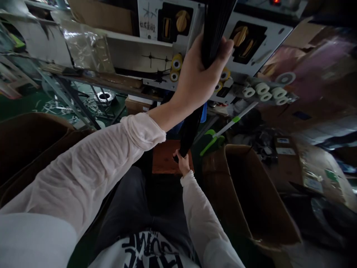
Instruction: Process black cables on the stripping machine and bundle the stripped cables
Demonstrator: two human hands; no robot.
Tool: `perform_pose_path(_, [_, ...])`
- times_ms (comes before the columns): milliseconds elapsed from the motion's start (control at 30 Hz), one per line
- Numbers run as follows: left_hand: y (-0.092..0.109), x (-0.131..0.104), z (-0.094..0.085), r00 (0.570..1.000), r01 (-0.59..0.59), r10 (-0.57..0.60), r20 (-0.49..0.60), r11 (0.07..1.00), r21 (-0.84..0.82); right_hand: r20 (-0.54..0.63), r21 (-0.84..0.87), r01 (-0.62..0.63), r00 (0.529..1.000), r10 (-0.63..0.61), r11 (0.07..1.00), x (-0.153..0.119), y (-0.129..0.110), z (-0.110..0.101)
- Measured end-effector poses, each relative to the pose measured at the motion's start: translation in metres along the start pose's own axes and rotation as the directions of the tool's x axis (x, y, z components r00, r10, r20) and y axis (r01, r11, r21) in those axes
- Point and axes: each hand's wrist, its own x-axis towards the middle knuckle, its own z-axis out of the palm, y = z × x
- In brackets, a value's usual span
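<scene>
Left hand [199, 78] is wrapped round the black bundle [214, 33] top center, right hand [183, 163] clutching its low end mid-frame. Looks gathered, not set down; too dark to judge what's left.

Handwritten Chinese characters [147, 26] mark a white machine panel [152, 35], too blurred to read with certainty. Bold dark capitals [150, 247] run across a pale shirt [118, 255], their words broken by folds. Print on white labels [285, 151] stuck to a cardboard box [287, 163] is illegible.

Bundle [191, 129] between 2 boxes [215, 182]
</scene>
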Motion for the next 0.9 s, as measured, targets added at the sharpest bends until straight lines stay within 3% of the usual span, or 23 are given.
perform_pose_path(67, [0.007,-0.001,-0.004,0.986,0.135,-0.153,-0.059,0.961,-0.242,0.013,-0.027,0.022,1.0,-0.021,0.999,0.006,0.001,-0.006])
perform_pose_path(133, [0.01,-0.002,-0.011,0.968,0.204,-0.241,-0.065,0.914,-0.351,0.022,-0.061,0.024,0.999,-0.023,0.998,0.01,0.002,-0.01])
perform_pose_path(233, [-0.001,-0.007,-0.028,0.998,0.066,-0.068,-0.007,0.983,-0.172,0.019,-0.111,0.022,1.0,-0.02,0.994,0.012,0.009,-0.013])
perform_pose_path(300, [-0.015,-0.012,-0.041,0.998,-0.068,0.069,0.0,0.997,-0.042,0.009,-0.134,0.025,1.0,-0.024,0.991,0.012,0.015,-0.013])
perform_pose_path(333, [-0.021,-0.014,-0.046,0.997,-0.082,0.082,-0.014,0.996,-0.019,0.001,-0.14,0.027,1.0,-0.027,0.99,0.012,0.018,-0.014])
perform_pose_path(467, [-0.03,-0.019,-0.06,0.999,-0.03,0.031,-0.04,0.999,0.019,-0.024,-0.147,0.019,0.999,-0.023,0.989,0.014,0.026,-0.017])
perform_pose_path(700, [-0.013,-0.035,-0.072,0.989,0.004,-0.008,-0.15,1.0,-0.029,-0.097,-0.202,0.067,0.991,-0.088,0.977,0.027,0.041,-0.025])
perform_pose_path(900, [-0.009,-0.055,-0.097,0.975,-0.054,0.055,-0.216,0.998,0.007,-0.144,-0.241,0.058,0.985,-0.094,0.969,0.031,0.06,-0.033])
